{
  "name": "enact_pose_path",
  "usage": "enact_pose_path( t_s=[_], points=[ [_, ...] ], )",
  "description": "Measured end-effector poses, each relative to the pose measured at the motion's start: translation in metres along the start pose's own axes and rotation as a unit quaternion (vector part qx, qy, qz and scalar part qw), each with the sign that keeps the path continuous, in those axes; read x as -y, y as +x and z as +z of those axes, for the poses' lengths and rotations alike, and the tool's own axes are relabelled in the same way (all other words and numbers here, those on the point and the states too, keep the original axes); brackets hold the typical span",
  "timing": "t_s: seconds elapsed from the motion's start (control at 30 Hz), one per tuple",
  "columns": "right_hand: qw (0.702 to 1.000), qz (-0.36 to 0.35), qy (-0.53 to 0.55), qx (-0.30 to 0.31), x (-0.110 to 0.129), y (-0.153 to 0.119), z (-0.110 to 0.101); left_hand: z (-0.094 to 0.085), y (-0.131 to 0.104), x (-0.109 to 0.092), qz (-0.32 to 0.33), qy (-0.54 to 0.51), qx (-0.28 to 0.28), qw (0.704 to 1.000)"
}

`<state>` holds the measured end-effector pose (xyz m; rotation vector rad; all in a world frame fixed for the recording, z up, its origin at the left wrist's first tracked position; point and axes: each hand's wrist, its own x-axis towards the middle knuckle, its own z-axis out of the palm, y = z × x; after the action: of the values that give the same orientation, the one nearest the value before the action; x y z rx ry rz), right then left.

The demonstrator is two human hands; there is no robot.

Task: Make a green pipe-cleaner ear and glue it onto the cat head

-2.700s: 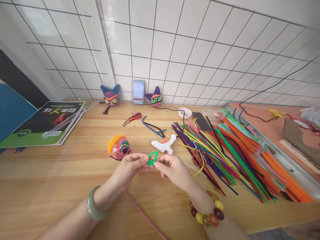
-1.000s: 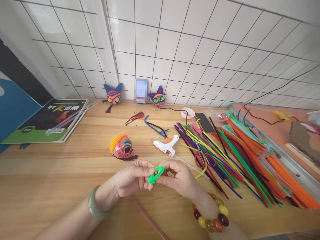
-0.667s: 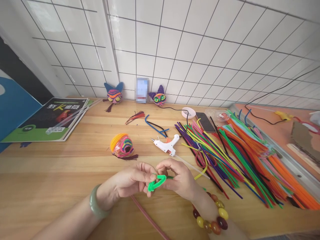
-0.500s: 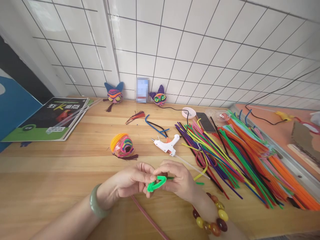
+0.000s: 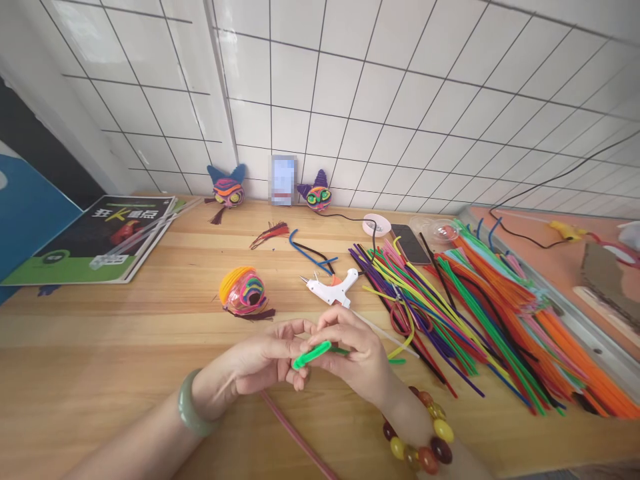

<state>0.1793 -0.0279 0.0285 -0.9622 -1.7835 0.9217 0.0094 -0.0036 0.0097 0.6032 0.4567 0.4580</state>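
Above the front of the table, my left hand [image 5: 273, 357] pinches one end of a green pipe cleaner [image 5: 313, 355] between thumb and fingers. My right hand [image 5: 353, 350] is closed on the same pipe cleaner from the other side, and the two hands touch. The pipe cleaner is bent into a narrow loop; a free tail sticks out past the right hand. Part of it is hidden by the fingers. Behind my left hand sits a round ornament [image 5: 244, 293] with an orange coiled cap, a coloured eye and a dark tassel.
A white glue gun [image 5: 333, 290] lies beyond my hands. Many coloured pipe cleaners [image 5: 460, 333] spread on the right, near a phone [image 5: 410, 244]. Two cat-like masks [image 5: 227, 190] lean on the tiled wall. A magazine [image 5: 95, 237] lies at left; a pink strip [image 5: 300, 437] is in front.
The green loop has been turned and now looks flatter and narrower. My right fingers have lifted slightly and shifted over it, while the left hand keeps its pinch.
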Motion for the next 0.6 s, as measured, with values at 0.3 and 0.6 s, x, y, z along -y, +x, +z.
enact_pose_path(
  t_s=[0.3,0.6],
  points=[
    [0.961,0.241,0.124,-0.046,-0.014,0.004,0.001,0.003,0.004,-0.004,0.136,0.134,-0.189,0.963],
    [0.956,0.258,0.131,-0.057,-0.021,0.007,0.001,0.004,0.004,-0.005,0.166,0.275,-0.196,0.926]
  ],
)
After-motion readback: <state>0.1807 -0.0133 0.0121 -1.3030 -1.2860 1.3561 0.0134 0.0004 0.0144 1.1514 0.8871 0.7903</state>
